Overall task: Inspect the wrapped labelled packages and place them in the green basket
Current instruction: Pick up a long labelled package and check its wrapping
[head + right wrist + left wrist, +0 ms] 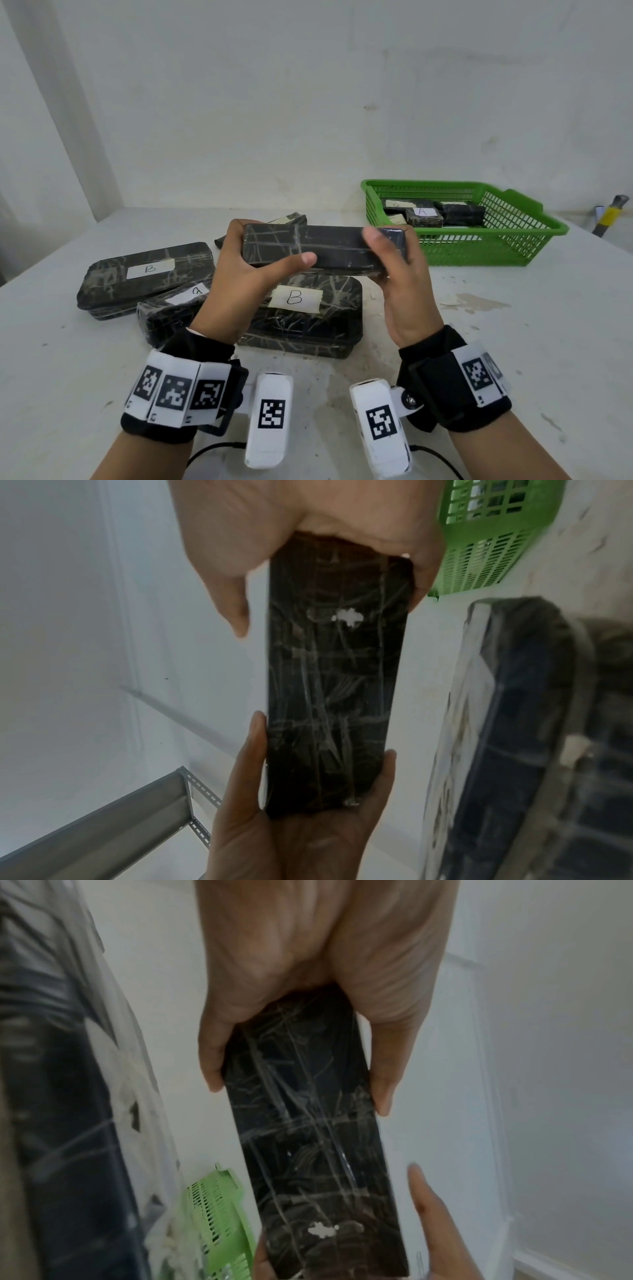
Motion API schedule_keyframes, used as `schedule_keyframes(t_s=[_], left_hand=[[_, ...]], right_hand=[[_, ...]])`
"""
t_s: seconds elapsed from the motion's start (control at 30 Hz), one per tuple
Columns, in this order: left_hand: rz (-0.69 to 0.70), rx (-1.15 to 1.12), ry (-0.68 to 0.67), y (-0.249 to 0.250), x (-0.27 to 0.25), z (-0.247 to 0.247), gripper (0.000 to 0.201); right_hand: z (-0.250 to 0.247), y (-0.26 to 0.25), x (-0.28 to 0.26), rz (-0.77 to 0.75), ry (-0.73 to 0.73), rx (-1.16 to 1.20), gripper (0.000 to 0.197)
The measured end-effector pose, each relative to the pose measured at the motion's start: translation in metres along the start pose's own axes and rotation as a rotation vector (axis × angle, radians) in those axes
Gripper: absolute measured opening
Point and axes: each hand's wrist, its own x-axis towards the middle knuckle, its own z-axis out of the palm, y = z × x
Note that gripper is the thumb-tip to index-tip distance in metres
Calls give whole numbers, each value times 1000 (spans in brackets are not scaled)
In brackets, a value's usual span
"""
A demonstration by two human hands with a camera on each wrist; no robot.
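Both hands hold one wrapped package (322, 251) above the worktop (479, 342): left hand (246, 274) fingers and right hand (400, 277) fingers curl around its two ends. Behind, to the right, stands the green basket (534, 240).

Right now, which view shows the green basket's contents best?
The head view: the green basket sits whole, with wrapped packages inside, one labelled A. The left wrist view catches only a blurred corner; the right wrist view shows its side wall.

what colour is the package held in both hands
Black, under clear creased wrap: the held package shows best in the right wrist view.
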Motion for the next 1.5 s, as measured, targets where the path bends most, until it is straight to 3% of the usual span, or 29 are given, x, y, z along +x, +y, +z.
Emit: schedule_keyframes(t_s=[0.07,0.1,0.13,0.23,0.37,0.57,0.73,0.8,0.87,0.9,1.0,1.07,1.17,1.33,1.5], left_hand=[[-55,-90,21,0,3,-4,112],[-67,-143,21,1,4,-7,118],[-63,-182,22,1,6,-9,114],[-74,-285,-26,5,7,-13,99],[-85,-357,-61,5,8,-15,99],[-128,-329,-125,3,7,-13,95],[-120,-330,-26,1,10,-11,66],[-131,-388,5,-1,11,-13,70],[-109,-411,-56,1,10,-14,71],[-89,-402,-109,3,8,-13,71],[-42,-338,-294,3,5,-7,86],[-2,-321,-333,-1,4,-3,78],[46,-336,-256,0,3,-2,52],[66,-301,-218,-1,2,-1,40],[67,-274,-191,0,2,-1,40]], right_hand=[[1,-3,0,-14,-48,39,39],[2,-4,0,-16,-43,44,52],[2,-4,0,-11,-28,55,61],[0,-2,2,85,-18,91,62],[4,-6,-3,278,-142,124,56],[-1,-11,-5,311,-328,433,59],[-2,-12,-2,207,-292,393,50],[0,-11,-1,144,-251,349,56],[-1,-6,-1,88,-199,279,61],[-1,-4,0,55,-184,234,55],[4,0,-3,1,-225,152,42],[7,0,-6,28,-285,206,47],[8,-2,-7,51,-301,239,54],[6,1,-3,-36,-220,111,47],[7,5,-3,-59,-210,75,51]])
